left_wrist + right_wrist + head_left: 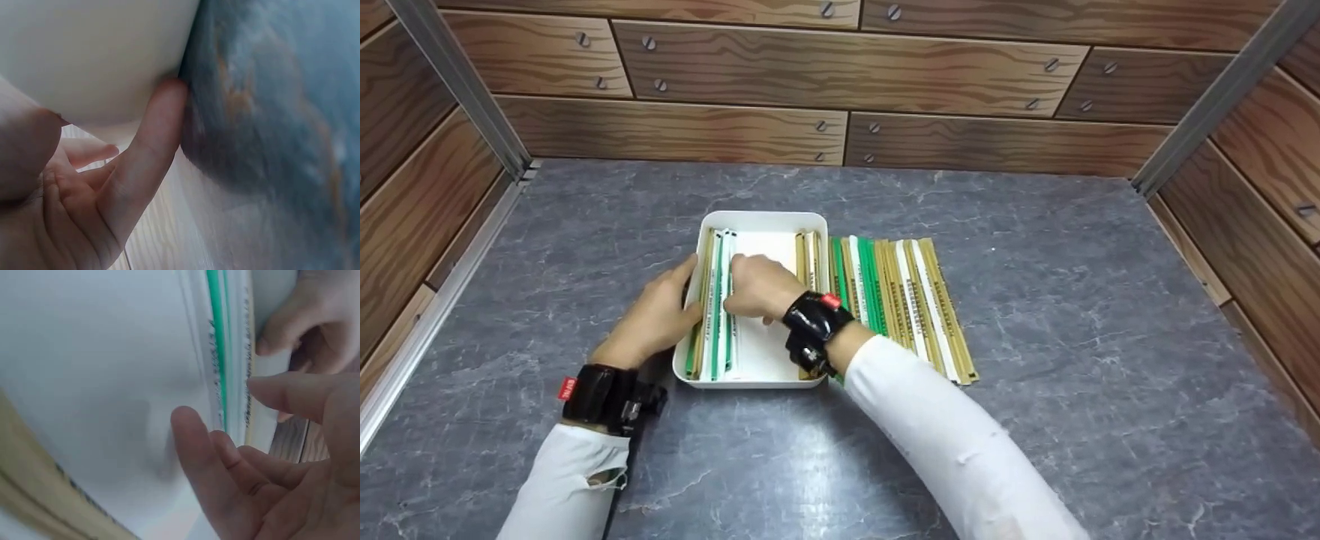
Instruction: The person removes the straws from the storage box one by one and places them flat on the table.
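A white rectangular tray (769, 384) holds long, thin printed strips in white, green and gold. My left hand (656, 315) grips the tray's left wall, its thumb at the rim and its fingers (149, 132) against the outside. Inside the tray my right hand (761, 287) is at the left group of strips (712, 300). Its thumb (281, 394) is right at these strips in the right wrist view, with the index finger (194, 444) spread apart over the tray floor. A smaller group of gold and white strips (804, 251) lies along the right wall, partly hidden by my right hand and wrist.
Right beside the tray, a row of gold, white and green strips (915, 300) lies side by side on the grey marbled table (1072, 337). Wood-patterned walls (847, 71) enclose the table at the back and sides, with metal posts (1207, 97) at the corners.
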`<state>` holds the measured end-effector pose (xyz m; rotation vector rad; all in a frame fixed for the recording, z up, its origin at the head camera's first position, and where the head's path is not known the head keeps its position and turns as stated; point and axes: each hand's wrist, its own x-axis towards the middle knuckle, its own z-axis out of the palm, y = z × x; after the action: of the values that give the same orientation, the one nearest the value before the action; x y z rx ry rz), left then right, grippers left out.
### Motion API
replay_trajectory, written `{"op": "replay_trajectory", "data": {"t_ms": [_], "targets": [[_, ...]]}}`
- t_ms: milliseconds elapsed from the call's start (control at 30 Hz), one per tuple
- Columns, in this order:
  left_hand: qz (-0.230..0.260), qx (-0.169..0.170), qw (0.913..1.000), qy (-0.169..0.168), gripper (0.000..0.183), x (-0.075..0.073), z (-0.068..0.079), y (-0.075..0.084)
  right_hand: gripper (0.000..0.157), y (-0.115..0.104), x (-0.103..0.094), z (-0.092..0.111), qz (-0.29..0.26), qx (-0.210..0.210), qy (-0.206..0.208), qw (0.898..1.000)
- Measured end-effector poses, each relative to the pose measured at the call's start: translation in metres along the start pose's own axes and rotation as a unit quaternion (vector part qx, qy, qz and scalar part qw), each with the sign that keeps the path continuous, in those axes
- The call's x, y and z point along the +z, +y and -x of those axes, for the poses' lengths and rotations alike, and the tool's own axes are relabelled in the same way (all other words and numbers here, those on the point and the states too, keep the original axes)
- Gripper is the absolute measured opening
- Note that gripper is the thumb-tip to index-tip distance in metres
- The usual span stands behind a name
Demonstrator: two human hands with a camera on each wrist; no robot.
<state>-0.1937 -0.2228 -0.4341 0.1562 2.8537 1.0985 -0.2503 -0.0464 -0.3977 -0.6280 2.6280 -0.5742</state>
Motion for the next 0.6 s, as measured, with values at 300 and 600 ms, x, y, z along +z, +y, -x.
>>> {"op": "replay_trajectory", "data": {"t_ms": [300,600], "targets": [[-0.001,0.003,1.0000,-0.001,0.076,-0.001,0.000,0.001,0.011,-0.008,0.011,-0.001,0.058,0.008,0.009,0.998],[-0.004,-0.003,1.0000,-0.003,0.076,0.000,0.000,0.001,0.027,0.006,0.005,-0.001,-0.004,0.031,-0.005,0.999]]}}
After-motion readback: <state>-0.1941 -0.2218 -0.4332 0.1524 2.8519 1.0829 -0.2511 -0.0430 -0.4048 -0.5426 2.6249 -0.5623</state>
